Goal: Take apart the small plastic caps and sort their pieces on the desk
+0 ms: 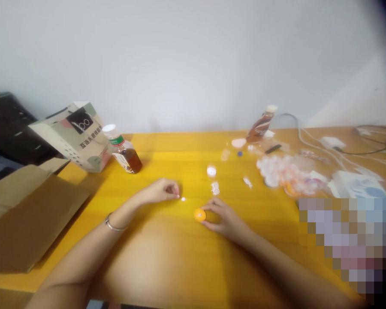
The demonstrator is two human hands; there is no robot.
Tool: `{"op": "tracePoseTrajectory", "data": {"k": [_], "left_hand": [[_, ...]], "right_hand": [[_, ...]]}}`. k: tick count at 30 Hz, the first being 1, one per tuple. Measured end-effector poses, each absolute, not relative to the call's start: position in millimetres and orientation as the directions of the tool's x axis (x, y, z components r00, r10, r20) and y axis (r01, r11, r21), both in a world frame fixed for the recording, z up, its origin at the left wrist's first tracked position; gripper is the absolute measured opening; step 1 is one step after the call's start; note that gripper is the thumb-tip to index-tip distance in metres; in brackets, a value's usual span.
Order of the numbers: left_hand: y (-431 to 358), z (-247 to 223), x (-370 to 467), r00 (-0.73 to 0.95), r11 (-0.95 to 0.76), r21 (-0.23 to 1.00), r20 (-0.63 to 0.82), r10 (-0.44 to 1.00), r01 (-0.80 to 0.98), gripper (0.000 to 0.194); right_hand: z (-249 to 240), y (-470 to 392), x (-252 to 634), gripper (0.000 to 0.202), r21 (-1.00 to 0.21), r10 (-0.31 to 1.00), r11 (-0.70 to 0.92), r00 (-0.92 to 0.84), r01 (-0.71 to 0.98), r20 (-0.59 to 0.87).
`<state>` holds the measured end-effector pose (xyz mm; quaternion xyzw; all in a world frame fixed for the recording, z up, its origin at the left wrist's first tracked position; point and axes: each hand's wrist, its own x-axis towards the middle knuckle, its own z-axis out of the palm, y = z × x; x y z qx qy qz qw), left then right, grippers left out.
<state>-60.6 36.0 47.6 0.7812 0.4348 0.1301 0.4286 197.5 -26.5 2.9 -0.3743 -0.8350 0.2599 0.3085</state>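
My right hand (223, 218) grips a small round orange object (200, 214) between thumb and fingers, low over the yellow wooden table (167, 266). To its left, my left hand (167, 190) has its fingers curled, with the fingertips together near the tabletop; whatever they may hold is too small to name. A tiny white piece (183, 199) lies just right of those fingertips. Beyond my right hand are a white patterned piece (215, 188) and a round white item (211, 171). A small white wrapped item (247, 182) rests farther right.
A cardboard box (35, 223), a paper bag (83, 141) and a tea bottle (127, 156) stand at the left. At the back right are another bottle (260, 125), a blue cap (239, 153), a heap of pale round items (286, 171), cables and a white box (357, 186).
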Motion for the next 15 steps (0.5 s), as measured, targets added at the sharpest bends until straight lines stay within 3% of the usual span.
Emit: {"op": "tracePoseTrajectory", "data": {"k": [7,15], "left_hand": [[38.3,35.9,-56.5,0.613,-0.271,0.75,-0.218,0.759,0.603,0.015],[30.6,41.3,-51.9,0.598,-0.372,0.703,-0.094,0.796,0.606,0.015]], "right_hand": [[-1.6,-25.5,198.2,0.021,-0.669,0.793,0.579,-0.513,0.467,0.328],[-1.4,-26.2,197.0,0.023,-0.665,0.795,0.583,-0.499,0.468,0.345]]}}
